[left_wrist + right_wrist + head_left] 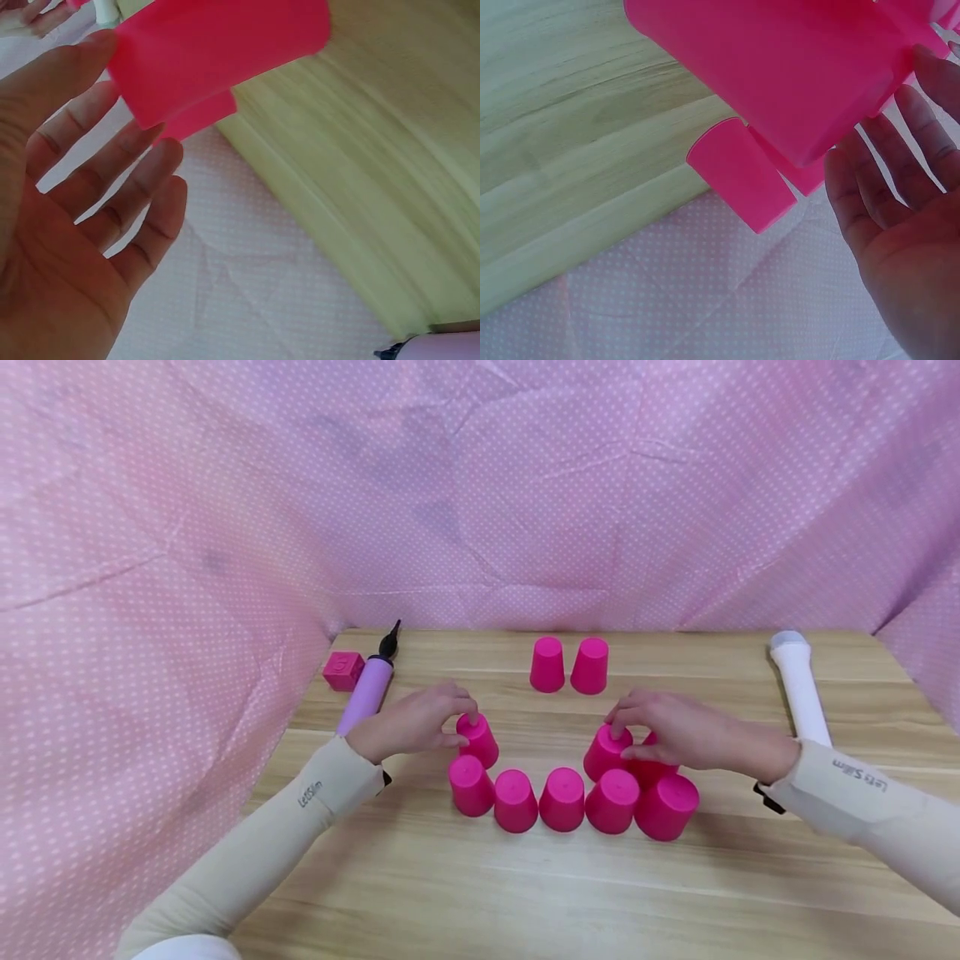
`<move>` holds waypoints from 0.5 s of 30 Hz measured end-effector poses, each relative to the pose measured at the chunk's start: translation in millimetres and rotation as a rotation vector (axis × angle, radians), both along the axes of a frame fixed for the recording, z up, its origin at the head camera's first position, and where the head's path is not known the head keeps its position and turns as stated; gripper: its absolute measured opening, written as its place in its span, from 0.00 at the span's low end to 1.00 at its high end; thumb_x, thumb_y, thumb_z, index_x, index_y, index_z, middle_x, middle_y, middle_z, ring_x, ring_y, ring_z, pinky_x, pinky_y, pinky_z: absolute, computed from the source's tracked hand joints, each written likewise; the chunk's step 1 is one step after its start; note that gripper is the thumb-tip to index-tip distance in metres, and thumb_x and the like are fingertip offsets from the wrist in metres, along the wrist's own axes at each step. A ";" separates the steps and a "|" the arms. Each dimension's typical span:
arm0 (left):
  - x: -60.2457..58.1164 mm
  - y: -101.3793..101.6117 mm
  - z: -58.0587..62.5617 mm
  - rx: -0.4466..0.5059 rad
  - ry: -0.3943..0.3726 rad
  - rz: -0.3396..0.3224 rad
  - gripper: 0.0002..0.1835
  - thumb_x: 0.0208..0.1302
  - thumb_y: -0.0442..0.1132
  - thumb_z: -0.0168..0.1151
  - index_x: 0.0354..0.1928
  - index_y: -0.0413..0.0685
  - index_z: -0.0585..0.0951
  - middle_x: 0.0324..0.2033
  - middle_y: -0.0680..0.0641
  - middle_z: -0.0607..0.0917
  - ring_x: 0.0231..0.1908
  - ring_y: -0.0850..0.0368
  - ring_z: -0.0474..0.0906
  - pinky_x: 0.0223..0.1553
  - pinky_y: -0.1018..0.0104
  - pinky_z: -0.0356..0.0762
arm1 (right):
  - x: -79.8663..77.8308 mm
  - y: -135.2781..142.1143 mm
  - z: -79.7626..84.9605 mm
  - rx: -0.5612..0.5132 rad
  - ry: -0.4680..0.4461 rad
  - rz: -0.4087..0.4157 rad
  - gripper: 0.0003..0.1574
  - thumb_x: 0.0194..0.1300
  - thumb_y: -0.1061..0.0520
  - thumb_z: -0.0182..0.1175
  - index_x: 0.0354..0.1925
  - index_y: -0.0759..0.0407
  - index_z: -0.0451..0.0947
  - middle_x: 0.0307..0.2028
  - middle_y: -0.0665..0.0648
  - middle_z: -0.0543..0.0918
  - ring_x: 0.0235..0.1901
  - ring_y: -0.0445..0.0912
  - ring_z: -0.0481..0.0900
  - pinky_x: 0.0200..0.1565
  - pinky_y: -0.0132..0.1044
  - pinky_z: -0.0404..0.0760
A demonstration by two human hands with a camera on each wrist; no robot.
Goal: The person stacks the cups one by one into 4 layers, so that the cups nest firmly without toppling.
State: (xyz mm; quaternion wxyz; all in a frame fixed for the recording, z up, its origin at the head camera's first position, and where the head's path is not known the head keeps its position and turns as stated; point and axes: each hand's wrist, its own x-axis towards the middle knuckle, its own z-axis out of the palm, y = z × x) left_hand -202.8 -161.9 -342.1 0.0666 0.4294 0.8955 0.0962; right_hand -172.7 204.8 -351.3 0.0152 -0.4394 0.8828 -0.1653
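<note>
Several bright pink cups stand upside down on a wooden table. My left hand (420, 720) pinches the top end of a cup (480, 745) at the left; in the left wrist view, thumb and fingertips meet this cup's narrow end (217, 52). Over on the right, my right hand (671, 727) has thumb and fingers around the top of another cup (604, 758). Partly hidden under that hand is a further cup (657, 772). Nearer the body runs a curved row of cups, with one in its middle (562, 802).
Two more pink cups, a left one (547, 667) and a right one (590, 667), stand farther back. At the left lie a pink cube (343, 671) and a purple pump (366, 695) with a black nozzle. A white tube-shaped object (801, 689) lies at right. Dotted pink cloth (480, 510) hangs behind.
</note>
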 end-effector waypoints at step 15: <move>-22.3 6.8 1.8 0.034 -0.009 0.056 0.13 0.55 0.40 0.70 0.41 0.50 0.79 0.37 0.54 0.77 0.39 0.59 0.72 0.41 0.67 0.74 | -10.9 5.7 2.9 -0.109 0.126 -0.009 0.20 0.44 0.62 0.75 0.37 0.56 0.79 0.39 0.50 0.79 0.37 0.43 0.78 0.36 0.37 0.80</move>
